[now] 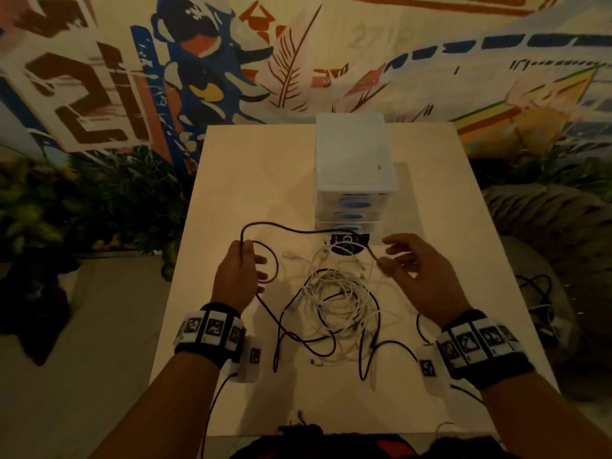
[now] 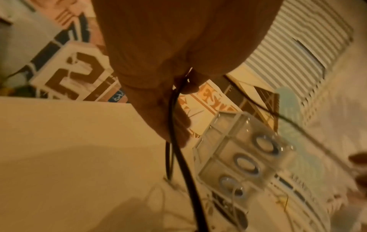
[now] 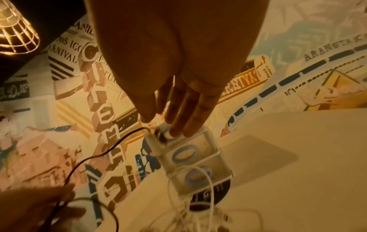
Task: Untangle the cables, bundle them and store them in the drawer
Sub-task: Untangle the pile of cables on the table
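Thin black cable, round-handled drawers

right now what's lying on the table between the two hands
In the head view, a tangle of white cables threaded by the black cable, which the left hand grips and the right hand pinches.

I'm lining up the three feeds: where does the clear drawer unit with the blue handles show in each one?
Head: the drawer unit stands at the table's far edge, centre-right, beyond the cable tangle.
Left wrist: lower right of centre, tilted, three blue oval handles in a diagonal row.
Right wrist: centre, just under the right hand's fingertips, top handle partly hidden.
Shared landmark: the black cable stretched between both hands, visible in all three views.
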Demonstrator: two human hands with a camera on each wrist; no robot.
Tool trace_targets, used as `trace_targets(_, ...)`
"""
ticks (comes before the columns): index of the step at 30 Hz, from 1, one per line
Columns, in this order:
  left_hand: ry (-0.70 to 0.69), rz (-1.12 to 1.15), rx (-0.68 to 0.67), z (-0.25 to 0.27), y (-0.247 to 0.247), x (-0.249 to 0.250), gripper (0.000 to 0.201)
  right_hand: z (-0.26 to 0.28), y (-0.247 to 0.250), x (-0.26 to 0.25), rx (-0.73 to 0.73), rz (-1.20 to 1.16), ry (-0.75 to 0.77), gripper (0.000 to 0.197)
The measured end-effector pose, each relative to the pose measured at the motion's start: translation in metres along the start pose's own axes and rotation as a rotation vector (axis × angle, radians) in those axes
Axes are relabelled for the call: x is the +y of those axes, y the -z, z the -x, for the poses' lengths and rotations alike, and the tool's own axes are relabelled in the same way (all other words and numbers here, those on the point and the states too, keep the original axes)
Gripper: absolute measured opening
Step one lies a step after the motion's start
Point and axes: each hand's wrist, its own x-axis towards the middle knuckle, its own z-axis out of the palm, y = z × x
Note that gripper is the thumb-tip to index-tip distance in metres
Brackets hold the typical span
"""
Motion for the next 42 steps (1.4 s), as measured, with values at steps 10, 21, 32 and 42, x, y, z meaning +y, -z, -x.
trace_targets(10, -0.013, 0.324, -0.043, 0.011, 0.021, 0.039, 0.035, 0.034, -0.077, -0.009, -0.675, 0.287, 0.091, 0.025)
trace_targets(21, 0.005, 0.375, -0.018, 0.023, 0.038, 0.037, 0.033, 0.041, -0.112, 0.008, -0.750, 0.401, 0.202, 0.028)
trace_targets(32, 0.112, 0.174, -0.018, 0.012, 0.034, 0.015, 0.028, 0.038, -0.085, 0.005, -0.613, 0.274, 0.238, 0.040)
trace_targets(42, 0.107, -0.447, -0.029, 0.009, 0.035, 0.010, 0.071, 0.038, -0.068, -0.024, -0.309, 0.299, 0.153, 0.019)
